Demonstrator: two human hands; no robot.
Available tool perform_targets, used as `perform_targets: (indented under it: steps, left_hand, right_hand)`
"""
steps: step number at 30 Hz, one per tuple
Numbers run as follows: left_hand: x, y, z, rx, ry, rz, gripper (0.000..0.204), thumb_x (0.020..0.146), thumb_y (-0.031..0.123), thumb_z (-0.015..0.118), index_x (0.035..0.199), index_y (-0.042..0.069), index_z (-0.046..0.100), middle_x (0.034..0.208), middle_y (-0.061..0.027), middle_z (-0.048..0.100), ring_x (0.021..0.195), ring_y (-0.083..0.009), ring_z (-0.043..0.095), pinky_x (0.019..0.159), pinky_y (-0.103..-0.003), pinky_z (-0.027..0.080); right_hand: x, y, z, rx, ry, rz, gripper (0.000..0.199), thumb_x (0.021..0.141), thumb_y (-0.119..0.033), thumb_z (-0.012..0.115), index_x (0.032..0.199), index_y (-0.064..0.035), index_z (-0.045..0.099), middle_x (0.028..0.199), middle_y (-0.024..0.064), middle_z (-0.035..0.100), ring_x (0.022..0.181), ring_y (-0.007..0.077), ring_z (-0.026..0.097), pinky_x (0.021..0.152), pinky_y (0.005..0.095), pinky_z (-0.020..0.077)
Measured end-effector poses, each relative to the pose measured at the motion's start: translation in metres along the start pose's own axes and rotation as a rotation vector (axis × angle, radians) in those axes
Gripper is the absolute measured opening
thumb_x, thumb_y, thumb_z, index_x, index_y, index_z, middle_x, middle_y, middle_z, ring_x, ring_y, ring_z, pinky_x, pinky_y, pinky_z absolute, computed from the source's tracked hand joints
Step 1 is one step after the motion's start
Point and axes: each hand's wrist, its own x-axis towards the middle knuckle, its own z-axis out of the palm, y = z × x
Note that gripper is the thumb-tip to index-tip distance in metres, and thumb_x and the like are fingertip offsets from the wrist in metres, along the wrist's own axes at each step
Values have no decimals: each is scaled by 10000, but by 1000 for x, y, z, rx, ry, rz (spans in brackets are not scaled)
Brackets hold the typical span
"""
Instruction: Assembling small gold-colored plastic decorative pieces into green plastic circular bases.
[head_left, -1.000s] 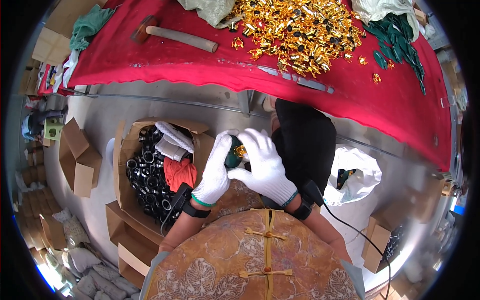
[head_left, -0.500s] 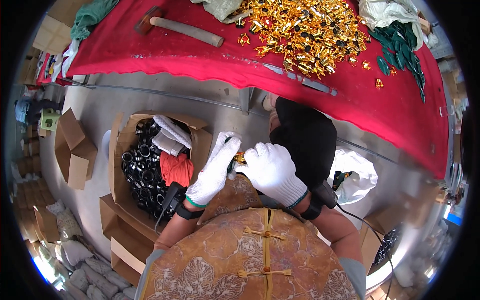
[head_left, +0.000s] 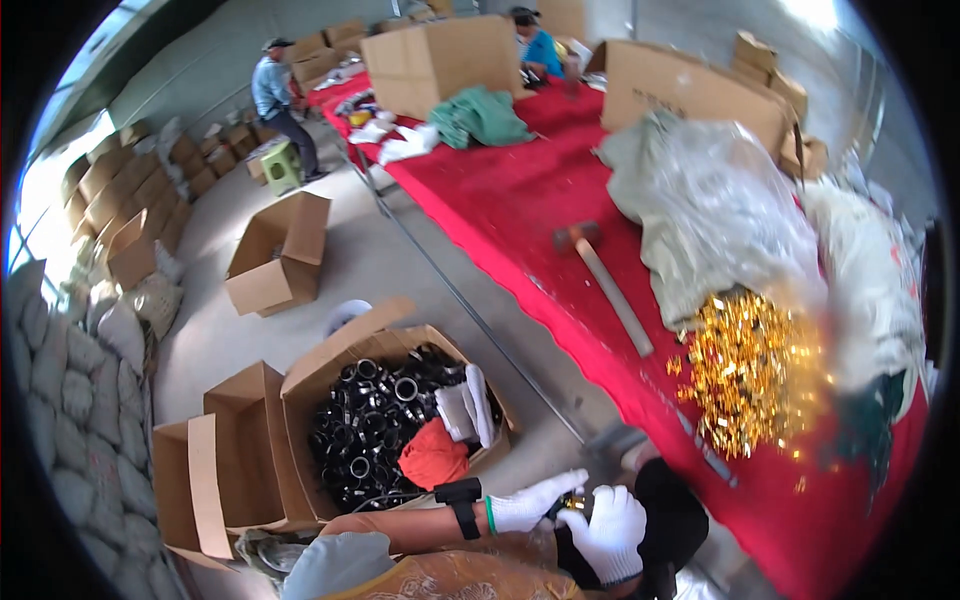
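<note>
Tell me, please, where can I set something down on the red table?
Bare red cloth lies between the green fabric and the hammer. Right of the hammer it is crowded by bags and a pile of gold pieces.

A hammer (head_left: 616,300) lies on the red counter (head_left: 490,215); a green cloth (head_left: 482,118) lies farther back. A green stool (head_left: 282,168) stands beside a person (head_left: 271,95). Sacks (head_left: 75,395) are piled at left.

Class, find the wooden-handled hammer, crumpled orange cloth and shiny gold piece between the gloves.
Wooden-handled hammer (head_left: 612,297), head view, handle.
Crumpled orange cloth (head_left: 434,451), head view, middle.
Shiny gold piece (head_left: 574,502), head view, visible middle.
</note>
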Motion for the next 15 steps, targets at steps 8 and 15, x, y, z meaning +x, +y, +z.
perform_targets:
  steps: [8, 15]
  left_hand:
    - [-21, 23, 20, -148, -297, -216, 553, 1007, 682, 487, 800, 189, 628, 577, -5, 597, 390, -143, 532, 335, -235, 345]
    - [-6, -4, 25, -238, -108, -15, 507, 1016, 663, 501, 816, 207, 594, 563, 23, 547, 395, -132, 517, 344, -234, 333]
  right_hand:
    - [24, 13, -13, -69, 141, -525, 346, 764, -410, 782, 793, -110, 611, 712, 78, 525, 624, 291, 565, 583, 442, 437]
    - [23, 13, -15, -123, -41, -379, 182, 921, -239, 702, 912, -71, 632, 760, 62, 597, 664, 276, 616, 585, 467, 502]
